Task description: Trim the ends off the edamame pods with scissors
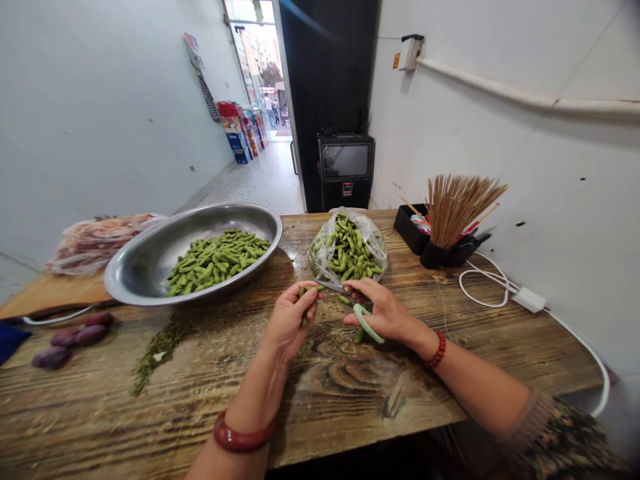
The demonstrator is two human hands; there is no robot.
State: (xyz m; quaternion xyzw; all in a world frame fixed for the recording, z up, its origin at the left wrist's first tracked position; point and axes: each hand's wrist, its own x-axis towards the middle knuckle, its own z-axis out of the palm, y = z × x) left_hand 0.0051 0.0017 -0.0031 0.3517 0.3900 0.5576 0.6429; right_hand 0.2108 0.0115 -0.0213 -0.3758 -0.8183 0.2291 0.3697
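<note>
My left hand (293, 317) is closed around a green edamame pod (303, 305), held between thumb and fingers. In my right hand (383, 310) is a pair of scissors (367, 323) with pale green handles, its blades reaching left to the pod's tip. Just beyond both hands sits a clear plastic bag (325, 250) full of edamame pods (350, 250). A few loose pods lie on the table under my right hand. To the left, a wide steel basin (145, 260) holds a heap of edamame pods (215, 260).
Trimmings (163, 347) and several purple oval fruits or vegetables (75, 337) lie on the wooden table (200, 413). Bagged meat (105, 241) rests on a wooden board (55, 293) at left. Wooden skewers (457, 210) stand in a black holder (434, 255) at right, near a white cable (575, 333).
</note>
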